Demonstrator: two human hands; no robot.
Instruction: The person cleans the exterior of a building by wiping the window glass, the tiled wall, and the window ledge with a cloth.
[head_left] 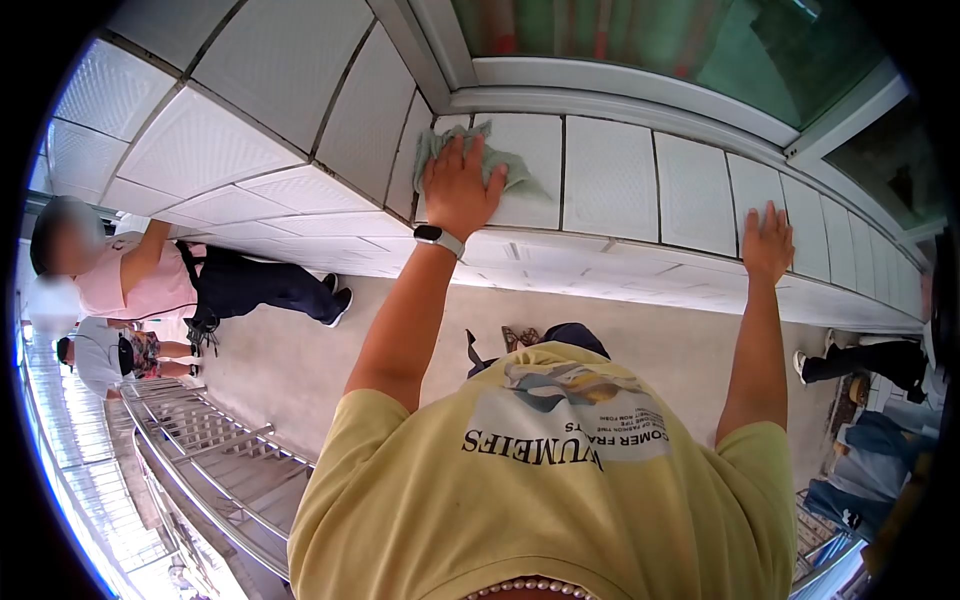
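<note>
Left hand: I have it flat and open, palm down on the grey-green cloth, fingers pointing toward the window frame and my thumb angled out to the right; I press the cloth rather than close around it.
Cloth: it lies crumpled under and around my fingers at the left end of the tiled ledge, by the corner with the tiled wall, with a loose flap spread right past my thumb.
Left arm: it reaches forward, nearly straight, with the smartwatch at the wrist just beside the ledge's front edge.
Right hand: open and holding nothing, it rests on the ledge near the front edge, well to the right of the cloth, fingers forward.
Right arm: also extended, wrist over that front edge.
Body: my yellow T-shirt is between my arms, above the floor.
To my left: a person in a pink top has an arm toward the tiled wall; a person in a white top is farther off, near the metal railing.
To my right: a dark trouser leg shows above some blue fabric.
</note>
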